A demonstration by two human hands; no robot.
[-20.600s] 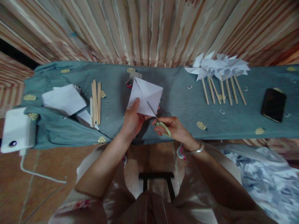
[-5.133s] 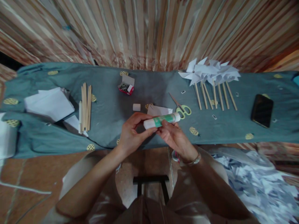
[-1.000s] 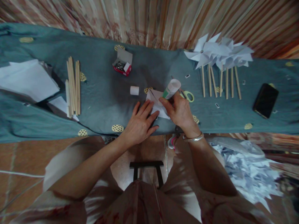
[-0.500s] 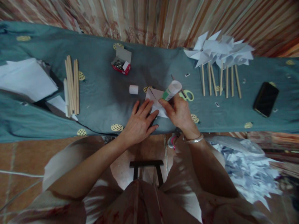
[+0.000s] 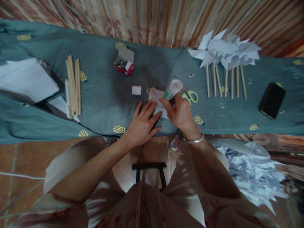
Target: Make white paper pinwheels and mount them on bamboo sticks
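My left hand (image 5: 143,124) lies with its fingers spread, the fingertips pressing on a small piece of white paper (image 5: 158,95) on the cloth. In my right hand (image 5: 180,110) is a glue stick (image 5: 173,89) with a white and green body, tilted over the paper; its lower end is hidden by my fingers. A white cap (image 5: 136,90) stands apart, left of the paper. Scissors with light green handles (image 5: 193,96) lie just beyond my right hand, partly covered by it.
A red box of metal pins (image 5: 123,66) stands open at the back. Wooden sticks (image 5: 73,85) and a stack of white paper (image 5: 26,77) lie left. Paper pinwheels (image 5: 225,49) and a black phone (image 5: 272,100) are right. A bag of white paper pieces (image 5: 251,171) sits below the table.
My right hand has moved slightly to the left with the glue stick over the paper. My left hand stays in place on the paper.
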